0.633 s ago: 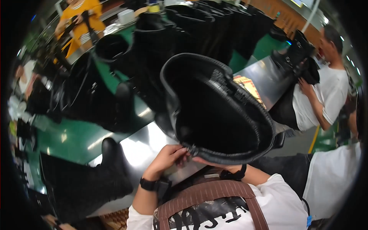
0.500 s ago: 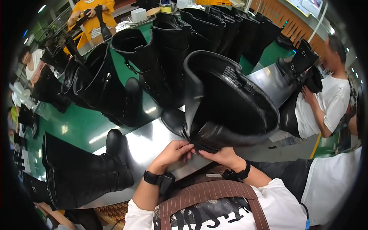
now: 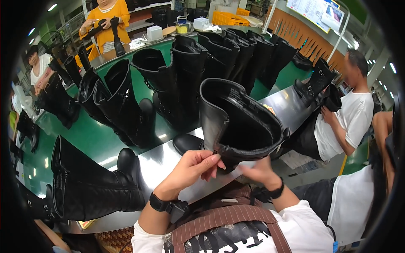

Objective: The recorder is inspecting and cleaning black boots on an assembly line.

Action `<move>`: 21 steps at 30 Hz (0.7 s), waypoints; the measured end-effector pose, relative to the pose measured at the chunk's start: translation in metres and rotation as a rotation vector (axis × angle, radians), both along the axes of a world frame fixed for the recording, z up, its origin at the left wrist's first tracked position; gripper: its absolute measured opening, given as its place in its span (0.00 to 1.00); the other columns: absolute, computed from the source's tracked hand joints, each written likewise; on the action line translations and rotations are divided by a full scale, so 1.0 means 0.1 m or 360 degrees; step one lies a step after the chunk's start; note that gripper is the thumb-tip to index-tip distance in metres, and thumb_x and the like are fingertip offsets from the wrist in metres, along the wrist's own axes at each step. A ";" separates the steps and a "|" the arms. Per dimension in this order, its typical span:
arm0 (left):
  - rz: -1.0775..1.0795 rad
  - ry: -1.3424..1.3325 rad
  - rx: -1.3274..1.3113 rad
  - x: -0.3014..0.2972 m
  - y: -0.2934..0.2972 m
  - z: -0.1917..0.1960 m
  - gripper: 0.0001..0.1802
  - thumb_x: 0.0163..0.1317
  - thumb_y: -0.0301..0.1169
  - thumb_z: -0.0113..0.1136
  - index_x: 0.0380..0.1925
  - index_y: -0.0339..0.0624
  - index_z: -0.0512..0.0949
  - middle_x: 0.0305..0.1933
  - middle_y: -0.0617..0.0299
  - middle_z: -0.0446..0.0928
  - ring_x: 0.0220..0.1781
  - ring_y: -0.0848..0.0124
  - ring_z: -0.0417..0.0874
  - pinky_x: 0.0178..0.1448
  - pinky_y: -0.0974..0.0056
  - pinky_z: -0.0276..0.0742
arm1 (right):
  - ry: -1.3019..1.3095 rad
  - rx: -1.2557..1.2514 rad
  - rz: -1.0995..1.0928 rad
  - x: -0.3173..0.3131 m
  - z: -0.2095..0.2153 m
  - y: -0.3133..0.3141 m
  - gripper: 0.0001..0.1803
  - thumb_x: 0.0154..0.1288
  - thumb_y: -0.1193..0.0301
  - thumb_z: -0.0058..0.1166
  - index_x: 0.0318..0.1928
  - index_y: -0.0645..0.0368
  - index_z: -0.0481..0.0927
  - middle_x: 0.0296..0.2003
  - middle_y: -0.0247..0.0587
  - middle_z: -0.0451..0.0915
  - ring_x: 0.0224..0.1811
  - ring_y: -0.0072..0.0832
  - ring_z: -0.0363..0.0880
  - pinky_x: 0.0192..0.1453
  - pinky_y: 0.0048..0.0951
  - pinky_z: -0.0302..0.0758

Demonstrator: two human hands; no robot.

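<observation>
Spanning the view, the green counter carries black boots; one open boot, dark inside, stands near its front edge. The yellow crate has indistinct contents. The left hand pinches that boot's edge; the right hand's grip is too blurred to tell.

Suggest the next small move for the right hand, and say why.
Probably bring the right hand onto the tall black boot to steady it: the left hand pinches that boot's near edge, while the right one is blurred, with no clear grip visible.
</observation>
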State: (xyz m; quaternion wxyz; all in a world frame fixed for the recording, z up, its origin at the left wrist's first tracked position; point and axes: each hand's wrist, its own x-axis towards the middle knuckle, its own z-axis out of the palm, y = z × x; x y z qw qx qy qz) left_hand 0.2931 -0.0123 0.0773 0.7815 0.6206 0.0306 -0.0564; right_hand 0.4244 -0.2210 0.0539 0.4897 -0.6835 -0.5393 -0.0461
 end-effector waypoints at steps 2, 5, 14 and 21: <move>-0.0016 -0.0058 -0.0026 0.05 -0.04 -0.02 0.18 0.74 0.40 0.48 0.35 0.39 0.82 0.22 0.70 0.76 0.24 0.83 0.73 0.31 0.75 0.69 | -0.0137 0.0524 -0.0179 0.00 0.64 -0.05 0.47 0.46 0.63 0.61 0.66 0.72 0.57 0.58 0.52 0.67 0.66 0.42 0.61 0.72 0.42 0.55; 0.0016 -0.0128 -0.0015 0.12 -0.09 -0.09 0.18 0.74 0.39 0.49 0.36 0.38 0.82 0.23 0.70 0.76 0.26 0.82 0.71 0.33 0.75 0.68 | -0.0836 0.0030 -0.0372 -0.17 1.31 -0.08 0.39 0.38 0.65 0.59 0.56 0.65 0.71 0.50 0.46 0.74 0.60 0.44 0.68 0.72 0.51 0.56; 0.0050 -0.0103 0.0093 0.13 -0.11 -0.01 0.16 0.72 0.39 0.53 0.34 0.37 0.81 0.26 0.70 0.77 0.28 0.83 0.74 0.34 0.76 0.70 | -0.0965 0.0052 -0.0187 -0.15 1.30 0.12 0.16 0.30 0.81 0.58 0.26 0.51 0.85 0.36 0.30 0.80 0.48 0.37 0.75 0.57 0.44 0.72; 0.1179 -0.1322 0.1088 0.08 0.04 0.66 0.18 0.53 0.24 0.65 0.46 0.39 0.79 0.52 0.57 0.71 0.38 0.73 0.71 0.42 0.70 0.69 | -0.0942 0.0101 -0.0107 -0.11 1.32 0.10 0.15 0.30 0.81 0.57 0.25 0.53 0.85 0.32 0.30 0.80 0.45 0.35 0.75 0.50 0.38 0.75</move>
